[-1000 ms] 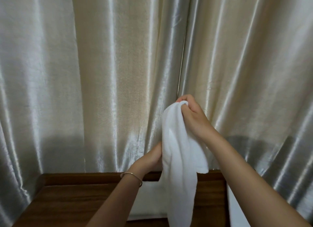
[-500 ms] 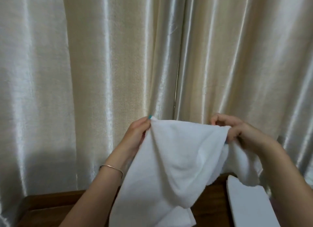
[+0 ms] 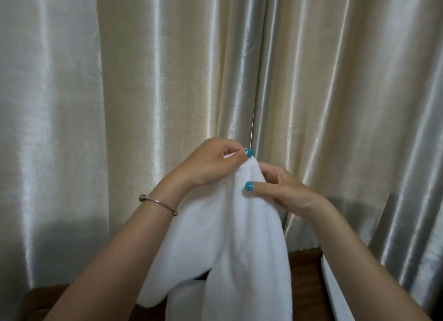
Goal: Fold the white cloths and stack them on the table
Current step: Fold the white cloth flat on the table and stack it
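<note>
A white cloth [image 3: 227, 244] hangs in the air in front of me, doubled over so that two layers drape down past the bottom of the view. My left hand [image 3: 211, 165] pinches its top edge between thumb and fingers. My right hand [image 3: 280, 191] sits close beside it and pinches the same bunched top. The two hands almost touch. A strip of the brown wooden table [image 3: 303, 268] shows behind the cloth, with more white cloth [image 3: 189, 289] lying on it, mostly hidden.
Shiny cream curtains [image 3: 167, 81] fill the whole background right behind the table. A white flat object [image 3: 335, 292] stands at the table's right edge. A thin bracelet [image 3: 158, 202] circles my left wrist. The table's left corner [image 3: 36, 301] shows at the bottom left.
Half a second ago my hands held the cloth's top edge spread wide apart. They have come together at the centre, so the cloth now hangs doubled.
</note>
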The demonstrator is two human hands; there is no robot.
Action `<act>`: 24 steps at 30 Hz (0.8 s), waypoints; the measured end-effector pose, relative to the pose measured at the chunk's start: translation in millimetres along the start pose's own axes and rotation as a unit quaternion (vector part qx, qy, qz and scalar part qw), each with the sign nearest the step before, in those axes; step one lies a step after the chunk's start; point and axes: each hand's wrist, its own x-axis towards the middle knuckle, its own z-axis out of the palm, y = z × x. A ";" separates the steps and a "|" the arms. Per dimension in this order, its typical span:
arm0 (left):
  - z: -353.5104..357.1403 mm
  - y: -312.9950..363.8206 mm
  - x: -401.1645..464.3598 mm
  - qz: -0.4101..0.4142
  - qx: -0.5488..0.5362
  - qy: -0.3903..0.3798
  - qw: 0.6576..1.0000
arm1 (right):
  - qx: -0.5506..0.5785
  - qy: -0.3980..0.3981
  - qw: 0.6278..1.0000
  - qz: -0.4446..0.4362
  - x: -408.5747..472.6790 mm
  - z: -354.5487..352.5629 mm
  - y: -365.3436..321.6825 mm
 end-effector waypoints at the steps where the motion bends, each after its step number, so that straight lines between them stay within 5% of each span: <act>1: 0.1 -2.3 -4.8 -0.006 0.008 0.002 1.000 | -0.009 -0.006 1.000 0.018 1.9 3.8 2.7; 9: -22.5 -36.0 -38.0 -0.071 0.008 0.069 0.995 | -0.145 -0.055 0.965 0.213 -5.0 20.9 34.1; 16: -53.9 -72.7 -45.5 -0.107 0.050 0.155 0.981 | -0.385 -0.103 0.874 0.279 1.9 11.4 43.9; 21: -83.1 -78.5 -78.8 -0.136 0.250 0.044 0.958 | -0.502 0.113 0.839 0.179 -3.0 -8.4 36.0; 24: -92.8 -85.8 -110.8 -0.158 0.327 -0.062 0.930 | -0.500 0.144 0.842 0.143 -10.8 -21.5 26.0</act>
